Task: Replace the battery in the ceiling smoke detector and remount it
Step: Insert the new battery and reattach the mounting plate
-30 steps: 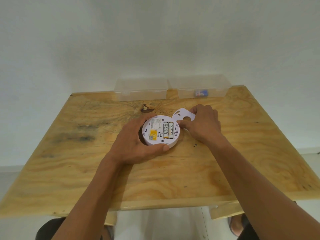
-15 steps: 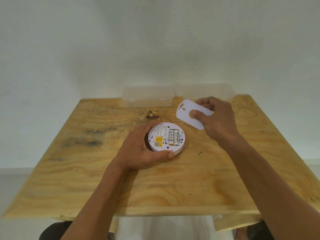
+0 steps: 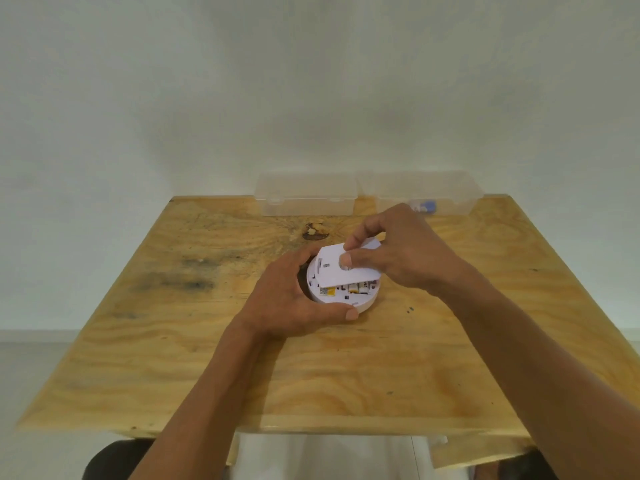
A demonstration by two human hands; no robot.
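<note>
Two hands at work on one smoke detector (image 3: pixel 343 289), which lies back-up near the middle of the bench (image 3: pixel 173 341).

The left hand (image 3: pixel 294 299) grips the detector's rim, thumb curled round the near edge, fingers round the far side. The right hand (image 3: pixel 391 251) pinches the white cover plate (image 3: pixel 341 270) and holds it tilted over the open back, its far edge raised, its near edge low over the batteries (image 3: pixel 360 288), which show beneath. Whether the plate touches the body cannot be told. Risks noted: set down at this tilt, the plate's tabs may miss their slots and jam or snap; too much pressure could unseat a battery. The left-hand grip looks adequate to stop the body sliding. Two clear plastic boxes (image 3: pixel 306 199) stand at the bench's far edge.
</note>
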